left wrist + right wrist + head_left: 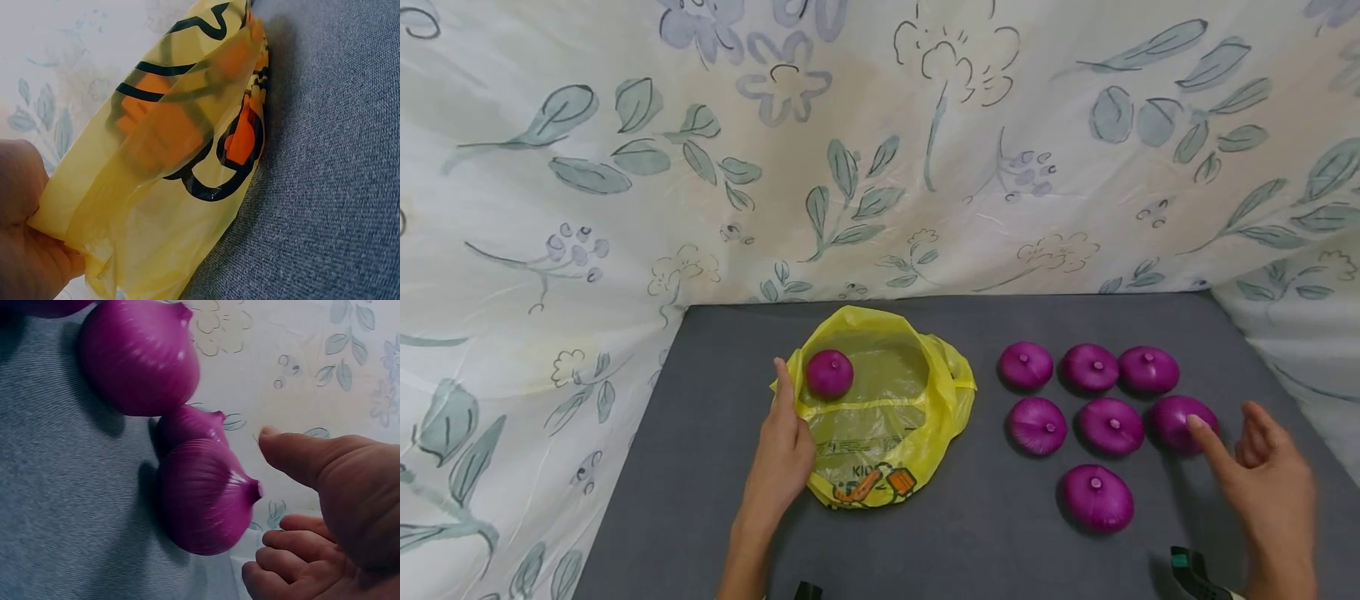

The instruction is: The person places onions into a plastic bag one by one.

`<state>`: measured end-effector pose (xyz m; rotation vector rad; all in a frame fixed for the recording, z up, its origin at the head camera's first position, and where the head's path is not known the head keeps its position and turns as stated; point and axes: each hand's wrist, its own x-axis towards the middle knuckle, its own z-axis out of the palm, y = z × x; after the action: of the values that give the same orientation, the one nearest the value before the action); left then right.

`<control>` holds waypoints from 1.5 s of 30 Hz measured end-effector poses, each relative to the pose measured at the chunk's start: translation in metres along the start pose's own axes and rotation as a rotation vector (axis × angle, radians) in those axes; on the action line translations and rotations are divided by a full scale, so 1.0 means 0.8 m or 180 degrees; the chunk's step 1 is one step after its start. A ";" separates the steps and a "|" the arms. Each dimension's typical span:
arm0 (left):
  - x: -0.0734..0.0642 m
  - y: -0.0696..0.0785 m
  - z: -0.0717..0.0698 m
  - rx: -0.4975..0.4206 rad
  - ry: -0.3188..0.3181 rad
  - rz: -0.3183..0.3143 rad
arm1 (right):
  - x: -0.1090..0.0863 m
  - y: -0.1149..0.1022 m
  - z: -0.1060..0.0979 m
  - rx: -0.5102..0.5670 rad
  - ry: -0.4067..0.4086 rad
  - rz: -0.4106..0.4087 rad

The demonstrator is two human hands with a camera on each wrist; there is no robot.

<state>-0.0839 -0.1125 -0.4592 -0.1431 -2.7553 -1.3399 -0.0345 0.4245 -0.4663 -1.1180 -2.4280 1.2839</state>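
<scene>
A yellow plastic bag (951, 375) lies with its mouth wide on the table, and one purple onion (830, 374) sits inside it at the upper left. My left hand (786, 454) pinches the bag's left rim between thumb and fingers; in the left wrist view the yellow plastic (94, 206) runs into that grip. At the right, my right hand (1262, 475) is beside the rightmost onion (1180, 423), its thumb overlapping it in the head view. The right wrist view shows a gap between the thumb (300, 453) and the nearest onion (203, 500), with nothing in that hand.
Several more purple onions stand in loose rows right of the bag, with one onion (1097, 498) nearer the front. The dark grey table cloth (700, 400) lies under everything. A flower-patterned white sheet (880, 167) rises behind and at both sides.
</scene>
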 end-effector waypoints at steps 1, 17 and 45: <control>0.000 0.000 0.000 -0.0003 -0.0005 -0.0003 | 0.001 0.002 0.001 -0.0046 -0.0080 -0.0021; 0.003 0.003 -0.004 -0.0034 0.0010 0.0063 | 0.006 0.004 0.023 -0.0441 -0.0190 -0.0015; -0.001 -0.003 -0.007 -0.0043 0.0042 -0.0011 | -0.020 -0.042 0.014 0.0312 0.0518 0.0136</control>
<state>-0.0833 -0.1187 -0.4580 -0.1297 -2.7375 -1.3554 -0.0463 0.3947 -0.4443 -1.2035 -2.2121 1.2565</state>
